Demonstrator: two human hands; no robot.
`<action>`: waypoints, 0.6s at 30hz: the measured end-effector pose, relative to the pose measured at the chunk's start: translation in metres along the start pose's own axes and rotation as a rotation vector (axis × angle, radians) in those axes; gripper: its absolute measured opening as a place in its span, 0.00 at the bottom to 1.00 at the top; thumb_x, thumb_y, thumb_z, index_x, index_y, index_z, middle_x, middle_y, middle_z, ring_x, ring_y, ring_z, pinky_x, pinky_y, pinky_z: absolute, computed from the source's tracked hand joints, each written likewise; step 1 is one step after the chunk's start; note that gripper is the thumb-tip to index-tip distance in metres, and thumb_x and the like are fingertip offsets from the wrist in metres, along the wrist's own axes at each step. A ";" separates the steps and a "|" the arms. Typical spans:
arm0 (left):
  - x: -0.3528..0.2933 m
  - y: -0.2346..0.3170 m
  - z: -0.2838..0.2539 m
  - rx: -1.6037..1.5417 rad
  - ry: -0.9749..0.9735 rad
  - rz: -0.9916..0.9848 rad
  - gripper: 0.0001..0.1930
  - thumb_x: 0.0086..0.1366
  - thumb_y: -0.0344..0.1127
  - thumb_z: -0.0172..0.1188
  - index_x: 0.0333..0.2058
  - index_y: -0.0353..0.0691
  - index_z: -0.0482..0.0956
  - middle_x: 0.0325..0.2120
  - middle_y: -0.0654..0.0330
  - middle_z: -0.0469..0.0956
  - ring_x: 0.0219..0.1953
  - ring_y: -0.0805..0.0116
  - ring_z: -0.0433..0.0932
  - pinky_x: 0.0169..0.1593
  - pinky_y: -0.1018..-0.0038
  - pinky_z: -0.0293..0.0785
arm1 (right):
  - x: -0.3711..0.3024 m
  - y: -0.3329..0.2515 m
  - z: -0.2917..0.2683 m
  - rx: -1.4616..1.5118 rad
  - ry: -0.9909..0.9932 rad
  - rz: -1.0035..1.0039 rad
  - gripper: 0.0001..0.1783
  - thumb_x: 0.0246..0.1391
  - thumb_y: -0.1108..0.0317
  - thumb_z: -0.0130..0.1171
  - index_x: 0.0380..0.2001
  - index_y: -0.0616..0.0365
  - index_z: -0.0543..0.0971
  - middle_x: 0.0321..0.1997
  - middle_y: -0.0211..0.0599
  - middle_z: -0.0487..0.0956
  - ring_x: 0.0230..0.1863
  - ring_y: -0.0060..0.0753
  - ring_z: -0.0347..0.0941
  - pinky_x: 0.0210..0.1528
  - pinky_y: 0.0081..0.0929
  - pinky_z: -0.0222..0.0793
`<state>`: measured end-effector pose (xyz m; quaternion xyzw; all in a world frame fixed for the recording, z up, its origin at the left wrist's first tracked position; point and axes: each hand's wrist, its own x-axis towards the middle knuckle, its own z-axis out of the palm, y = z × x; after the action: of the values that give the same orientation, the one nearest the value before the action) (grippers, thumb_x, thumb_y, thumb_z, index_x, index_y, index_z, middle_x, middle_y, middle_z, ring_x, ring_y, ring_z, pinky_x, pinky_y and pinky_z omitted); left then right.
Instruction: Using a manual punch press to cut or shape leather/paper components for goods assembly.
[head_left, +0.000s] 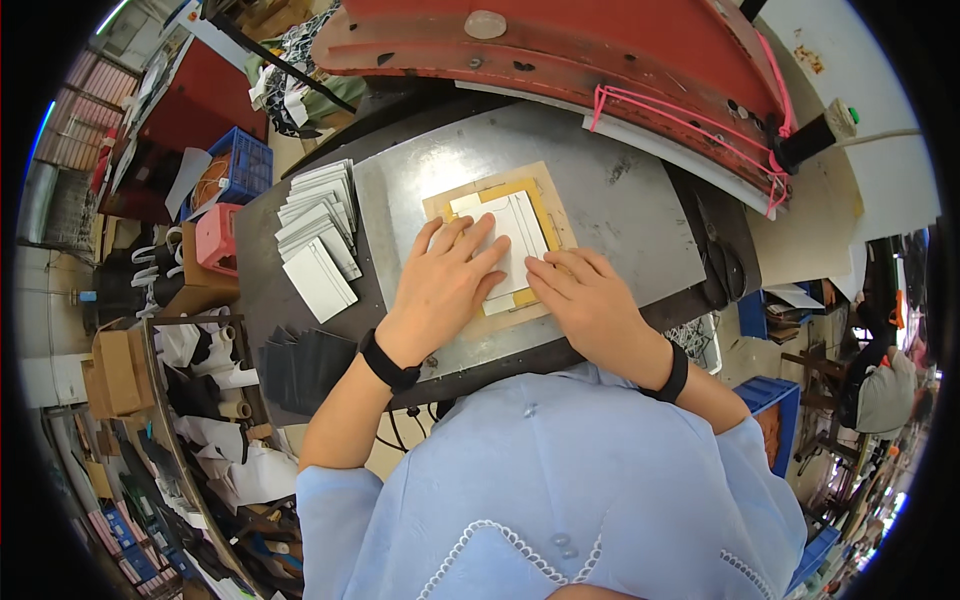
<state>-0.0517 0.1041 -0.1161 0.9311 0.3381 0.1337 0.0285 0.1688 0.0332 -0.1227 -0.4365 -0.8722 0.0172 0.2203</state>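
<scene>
A white rectangular piece (pixel 520 225) with thin dark lines along it lies on a yellow-and-tan template board (pixel 548 205). The board rests on a grey metal plate (pixel 630 200). My left hand (pixel 450 275) lies over the left side of the white piece, its fingers spread flat on it. At the piece's right edge my right hand (pixel 590 300) rests with fingers stretched out, the fingertips touching the edge. Part of the white piece is hidden under my left hand.
Left of the plate lies a fanned stack of white pieces (pixel 320 275), with dark pieces (pixel 305 370) nearer to me. A red machine (pixel 560 50) with pink cord stands over the table's far side. Black scissors (pixel 722 265) lie at the right. A blue crate (pixel 245 165) stands beyond the left edge.
</scene>
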 end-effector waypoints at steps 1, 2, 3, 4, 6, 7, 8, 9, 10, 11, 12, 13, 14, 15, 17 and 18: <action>0.001 0.000 0.000 0.004 -0.004 0.005 0.20 0.61 0.39 0.64 0.52 0.46 0.78 0.57 0.59 0.74 0.58 0.57 0.71 0.64 0.57 0.63 | -0.003 -0.001 0.000 -0.031 0.034 -0.015 0.17 0.47 0.72 0.57 0.42 0.67 0.79 0.52 0.44 0.78 0.55 0.43 0.71 0.62 0.40 0.65; 0.001 0.000 0.000 0.009 -0.008 0.012 0.20 0.61 0.39 0.64 0.52 0.46 0.78 0.57 0.59 0.74 0.58 0.57 0.71 0.64 0.57 0.63 | -0.005 -0.001 0.001 -0.006 0.017 -0.010 0.18 0.48 0.73 0.57 0.44 0.67 0.79 0.53 0.45 0.78 0.56 0.44 0.71 0.62 0.40 0.65; 0.001 0.000 -0.002 0.022 -0.008 0.017 0.19 0.61 0.39 0.64 0.52 0.46 0.78 0.57 0.58 0.74 0.58 0.57 0.71 0.64 0.57 0.63 | -0.004 0.002 0.003 0.018 0.007 -0.013 0.18 0.49 0.73 0.57 0.45 0.67 0.79 0.53 0.45 0.78 0.56 0.44 0.71 0.62 0.41 0.65; 0.001 0.001 -0.003 0.027 -0.008 0.019 0.19 0.62 0.39 0.64 0.52 0.46 0.78 0.57 0.58 0.74 0.59 0.57 0.71 0.64 0.57 0.62 | -0.003 0.006 0.003 0.041 -0.003 -0.014 0.18 0.50 0.73 0.56 0.46 0.67 0.78 0.53 0.45 0.78 0.56 0.45 0.71 0.62 0.41 0.65; -0.001 0.002 -0.003 0.041 -0.007 0.017 0.18 0.63 0.38 0.63 0.52 0.46 0.78 0.57 0.58 0.74 0.59 0.56 0.70 0.64 0.56 0.62 | -0.006 0.020 -0.008 0.041 0.106 0.121 0.20 0.52 0.73 0.56 0.49 0.65 0.77 0.54 0.46 0.78 0.57 0.47 0.70 0.62 0.42 0.64; -0.002 -0.001 -0.001 0.025 0.006 0.017 0.18 0.64 0.38 0.62 0.52 0.46 0.78 0.58 0.57 0.73 0.59 0.55 0.70 0.64 0.57 0.62 | -0.009 0.031 -0.018 0.046 0.155 0.181 0.20 0.53 0.73 0.56 0.51 0.65 0.77 0.55 0.47 0.77 0.58 0.48 0.70 0.63 0.43 0.64; -0.005 -0.005 0.003 0.002 0.016 0.010 0.18 0.64 0.37 0.62 0.52 0.45 0.78 0.58 0.57 0.73 0.60 0.55 0.70 0.64 0.57 0.62 | -0.011 0.049 -0.037 0.162 0.456 0.295 0.23 0.55 0.71 0.58 0.55 0.64 0.74 0.57 0.49 0.76 0.60 0.50 0.69 0.63 0.42 0.63; -0.009 -0.005 0.006 -0.022 0.027 -0.002 0.17 0.65 0.37 0.61 0.53 0.45 0.77 0.59 0.56 0.72 0.60 0.54 0.69 0.64 0.57 0.62 | -0.012 0.066 -0.069 0.068 0.546 0.448 0.27 0.54 0.68 0.61 0.58 0.65 0.72 0.59 0.51 0.74 0.61 0.50 0.68 0.64 0.40 0.61; -0.011 -0.003 0.006 -0.047 0.068 -0.025 0.17 0.66 0.36 0.60 0.53 0.44 0.77 0.59 0.55 0.72 0.60 0.53 0.69 0.64 0.57 0.62 | -0.015 0.082 -0.090 -0.116 0.772 0.589 0.28 0.56 0.65 0.63 0.58 0.65 0.72 0.61 0.50 0.73 0.61 0.48 0.68 0.64 0.40 0.61; -0.010 0.001 0.006 -0.078 0.111 -0.043 0.17 0.66 0.35 0.60 0.53 0.44 0.77 0.60 0.54 0.71 0.61 0.52 0.69 0.64 0.58 0.62 | -0.021 0.101 -0.113 -0.107 0.975 0.643 0.29 0.57 0.62 0.65 0.57 0.68 0.72 0.57 0.50 0.74 0.59 0.46 0.69 0.63 0.40 0.61; -0.011 0.006 0.003 -0.101 0.153 -0.065 0.17 0.67 0.35 0.59 0.54 0.43 0.77 0.60 0.53 0.71 0.61 0.51 0.69 0.64 0.59 0.62 | -0.033 0.130 -0.129 -0.211 1.039 0.678 0.29 0.57 0.61 0.66 0.55 0.68 0.72 0.53 0.48 0.76 0.57 0.42 0.70 0.62 0.38 0.62; -0.012 0.009 -0.001 -0.137 0.191 -0.093 0.17 0.66 0.35 0.59 0.53 0.42 0.77 0.60 0.52 0.71 0.61 0.50 0.69 0.63 0.58 0.63 | -0.045 0.158 -0.146 -0.324 1.099 0.716 0.28 0.56 0.60 0.67 0.53 0.69 0.72 0.50 0.46 0.77 0.54 0.39 0.71 0.61 0.36 0.63; -0.015 0.011 -0.005 -0.170 0.225 -0.123 0.16 0.66 0.35 0.59 0.52 0.41 0.77 0.59 0.51 0.71 0.60 0.50 0.69 0.62 0.58 0.63 | -0.054 0.185 -0.159 -0.022 1.033 0.717 0.28 0.56 0.61 0.68 0.53 0.68 0.72 0.48 0.45 0.77 0.52 0.37 0.72 0.60 0.34 0.64; -0.016 0.013 -0.009 -0.220 0.258 -0.141 0.16 0.66 0.35 0.59 0.51 0.40 0.77 0.58 0.50 0.71 0.60 0.50 0.69 0.61 0.58 0.64 | -0.063 0.206 -0.178 0.257 0.953 0.718 0.27 0.55 0.62 0.68 0.52 0.67 0.72 0.46 0.43 0.78 0.50 0.35 0.73 0.59 0.33 0.65; -0.031 0.019 -0.017 -0.244 0.264 -0.155 0.15 0.65 0.33 0.60 0.50 0.39 0.77 0.58 0.50 0.71 0.60 0.49 0.69 0.60 0.59 0.65 | -0.056 0.221 -0.175 0.563 0.921 0.690 0.26 0.54 0.64 0.70 0.50 0.65 0.71 0.43 0.40 0.78 0.47 0.31 0.74 0.56 0.29 0.67; -0.042 0.024 -0.021 -0.248 0.267 -0.170 0.15 0.65 0.32 0.61 0.50 0.38 0.77 0.58 0.50 0.71 0.60 0.49 0.69 0.59 0.59 0.66 | -0.048 0.222 -0.160 0.583 0.978 0.674 0.25 0.53 0.65 0.70 0.49 0.63 0.72 0.43 0.38 0.78 0.46 0.29 0.74 0.54 0.28 0.68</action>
<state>-0.0733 0.0583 -0.1025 0.8625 0.3974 0.2938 0.1092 0.4251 0.1073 -0.0456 -0.5654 -0.4469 0.1204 0.6828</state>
